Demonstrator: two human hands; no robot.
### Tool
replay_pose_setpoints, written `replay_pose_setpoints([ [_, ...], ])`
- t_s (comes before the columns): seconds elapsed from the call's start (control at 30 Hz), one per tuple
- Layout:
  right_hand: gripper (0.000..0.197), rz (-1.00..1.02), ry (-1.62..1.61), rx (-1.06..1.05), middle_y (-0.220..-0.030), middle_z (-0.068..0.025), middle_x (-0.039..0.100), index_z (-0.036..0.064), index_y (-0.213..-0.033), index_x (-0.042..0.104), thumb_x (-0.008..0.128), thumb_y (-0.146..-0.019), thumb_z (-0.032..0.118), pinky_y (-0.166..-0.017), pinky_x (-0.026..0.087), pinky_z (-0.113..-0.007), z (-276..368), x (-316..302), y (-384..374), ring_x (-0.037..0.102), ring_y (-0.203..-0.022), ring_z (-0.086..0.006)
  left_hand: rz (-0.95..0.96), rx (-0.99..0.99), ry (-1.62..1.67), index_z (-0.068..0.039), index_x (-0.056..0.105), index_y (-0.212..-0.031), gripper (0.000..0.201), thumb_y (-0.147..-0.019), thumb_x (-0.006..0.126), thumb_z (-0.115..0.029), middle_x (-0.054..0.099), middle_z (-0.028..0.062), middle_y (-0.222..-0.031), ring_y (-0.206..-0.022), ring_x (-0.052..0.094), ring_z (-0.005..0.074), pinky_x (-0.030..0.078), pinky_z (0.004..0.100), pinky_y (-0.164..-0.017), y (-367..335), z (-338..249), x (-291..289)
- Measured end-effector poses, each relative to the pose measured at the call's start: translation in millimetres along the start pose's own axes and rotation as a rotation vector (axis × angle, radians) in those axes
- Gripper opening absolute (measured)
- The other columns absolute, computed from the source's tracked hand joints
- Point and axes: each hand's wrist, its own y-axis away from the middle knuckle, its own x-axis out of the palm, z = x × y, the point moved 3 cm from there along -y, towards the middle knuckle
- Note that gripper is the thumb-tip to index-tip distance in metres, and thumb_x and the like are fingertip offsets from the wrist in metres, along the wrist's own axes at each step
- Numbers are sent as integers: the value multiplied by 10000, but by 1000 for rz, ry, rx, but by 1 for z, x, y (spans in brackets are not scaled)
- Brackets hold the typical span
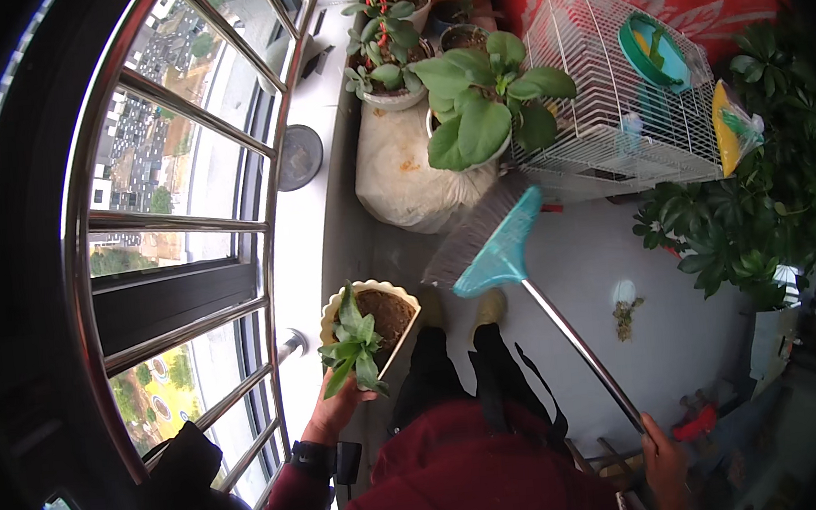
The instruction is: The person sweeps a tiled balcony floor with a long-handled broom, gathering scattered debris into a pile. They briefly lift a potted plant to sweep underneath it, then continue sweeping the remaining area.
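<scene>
My left hand is closed on a cream flowerpot with a scalloped rim, held up beside the window ledge. Brown soil shows inside it, and a green leafy plant leans over its near left side. At the lower right, my right hand grips the metal handle of a broom. The broom's turquoise head is lifted at the middle of the view, its dark bristles toward the upper left, near a pale sack.
Potted plants and the pale sack stand ahead. A white wire cage is at the far right, above a leafy bush. Debris lies on the grey floor. Metal window bars line the left; a dark round dish sits on the ledge.
</scene>
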Motion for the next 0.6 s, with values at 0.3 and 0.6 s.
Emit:
replay_pose_setpoints([
  [0.3, 367, -18, -166, -131, -863, -162, 576, 58, -1239, 493, 459, -901, 195, -642, 459, -347, -48, 59, 4, 572, -733, -295, 8, -40, 386, -74, 401, -1235, 339, -905, 472, -107, 521, 72, -1105, -923, 588, 195, 558, 327, -697, -72, -38, 12],
  [0.6, 465, 204, 28, 225, -1118, -142, 591, 151, -1292, 452, 445, -894, 389, -848, 442, -428, -82, 75, 23, 581, -971, -313, -159, 174, 557, 42, 519, -801, 89, -841, 446, 11, 521, 86, -825, -746, 533, 160, 509, 363, -804, -196, -101, 46],
])
